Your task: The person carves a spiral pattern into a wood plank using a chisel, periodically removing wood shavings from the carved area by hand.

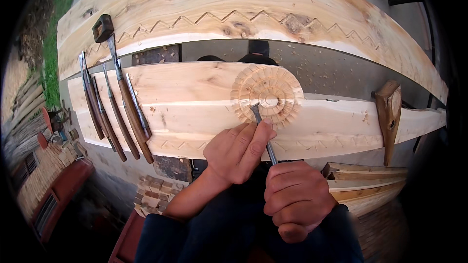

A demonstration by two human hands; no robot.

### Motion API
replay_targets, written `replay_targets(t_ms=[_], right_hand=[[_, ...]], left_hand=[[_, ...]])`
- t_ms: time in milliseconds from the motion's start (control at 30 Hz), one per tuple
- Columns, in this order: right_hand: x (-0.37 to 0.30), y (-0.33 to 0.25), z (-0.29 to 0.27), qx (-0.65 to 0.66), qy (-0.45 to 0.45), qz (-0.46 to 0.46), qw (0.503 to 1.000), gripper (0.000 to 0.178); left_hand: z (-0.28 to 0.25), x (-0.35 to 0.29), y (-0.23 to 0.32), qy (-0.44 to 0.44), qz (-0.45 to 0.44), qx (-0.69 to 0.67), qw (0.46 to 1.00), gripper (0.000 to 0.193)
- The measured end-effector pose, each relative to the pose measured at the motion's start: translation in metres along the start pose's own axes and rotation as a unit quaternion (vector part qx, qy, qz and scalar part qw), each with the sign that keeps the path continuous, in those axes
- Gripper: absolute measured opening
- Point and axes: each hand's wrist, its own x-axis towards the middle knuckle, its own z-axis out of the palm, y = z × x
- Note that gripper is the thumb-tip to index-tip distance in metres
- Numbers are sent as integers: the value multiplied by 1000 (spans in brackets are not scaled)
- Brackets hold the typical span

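A carved round rosette (287, 85) with rings of notched segments stands out on the pale wooden plank (195, 85) before me. The tip of a metal chisel (257, 113) touches the rosette just left of its round centre. My left hand (239, 151) is closed about the chisel's shank near the blade, thumb and fingers pressed together. Below and to the right, my right hand (297, 197) wraps in a fist round the chisel's lower end; the handle is hidden inside it. Fine zigzag marks run along the plank's near edge.
Several wood-handled chisels (119, 117) lie across the plank's left end, beside a hammer-like tool with a dark block head (103, 28). A wooden mallet (389, 119) rests on the right. Beyond lies a second plank (273, 0) with a zigzag groove. Wood offcuts (153, 192) are stacked lower left.
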Motion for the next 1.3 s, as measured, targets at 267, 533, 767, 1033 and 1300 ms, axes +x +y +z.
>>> replay_targets(t_ms=[267,533,767,1033,1300], right_hand=[[1,5,18,-70,-60,-83,992,37],[-13,-9,-25,77,-58,-25,995,57],[-21,-7,-36,162,51,-1,985,70],[-26,-14,-43,224,127,38,965,83],[-22,-16,-39,207,185,72,958,81]], left_hand=[[-11,4,-2,26,-11,-75,997,48],[-5,0,1,11,66,-78,995,39],[-2,5,4,-2,74,-26,997,26],[1,5,3,-19,81,-18,996,30],[3,8,0,-29,87,-5,996,36]])
